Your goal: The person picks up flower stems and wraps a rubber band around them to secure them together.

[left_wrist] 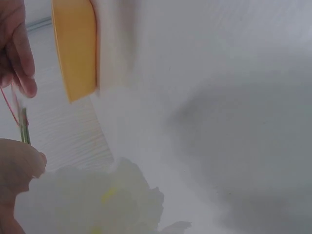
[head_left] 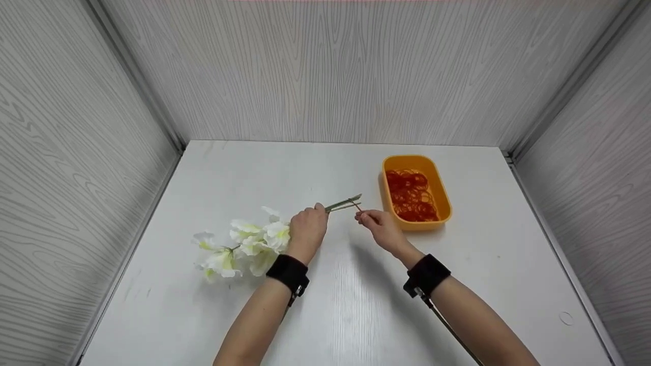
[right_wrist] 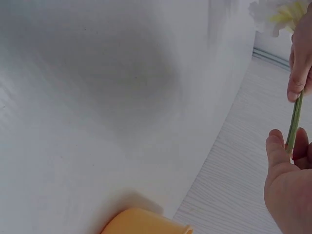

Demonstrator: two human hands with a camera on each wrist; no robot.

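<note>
Fingers of the left hand [head_left: 308, 227] grip thin green stems [head_left: 344, 203] of white-and-yellow flowers [head_left: 252, 246] over the white worktop [head_left: 330, 310]; right hand [head_left: 385, 234] pinches a thin red elastic band [head_left: 357, 207] at stem tips. Advisable: stems bunched tight.

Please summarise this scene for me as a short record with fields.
Left hand: grips green stems
Right hand: pinches a thin red band at the stem ends
Flowers: white with yellow, left of the left hand
Container: orange, on the table's right side
Contents: red loops
Table: white
</note>
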